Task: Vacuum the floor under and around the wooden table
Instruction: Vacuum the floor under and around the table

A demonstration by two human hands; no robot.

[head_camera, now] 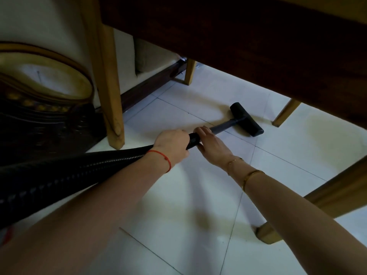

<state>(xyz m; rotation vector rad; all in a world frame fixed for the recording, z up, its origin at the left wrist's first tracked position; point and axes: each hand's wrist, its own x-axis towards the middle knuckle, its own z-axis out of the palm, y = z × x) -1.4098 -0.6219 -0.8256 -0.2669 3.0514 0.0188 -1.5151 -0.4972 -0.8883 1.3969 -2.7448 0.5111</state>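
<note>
Your left hand [172, 143] has its fingers curled tight around the black ribbed hose [83, 171], and just ahead of it your right hand [211, 143] wraps its fingers and thumb around the spot where the hose joins the grey wand [226, 126]. The wand slants down and away from you to the black floor nozzle [246, 119], which lies flat on the white tiled floor [178, 205] beneath the dark underside of the wooden table [248, 36]. Light wooden legs [111, 100] stand around it, and an ornate oval-framed object [45, 80] leans at your far left.
</note>
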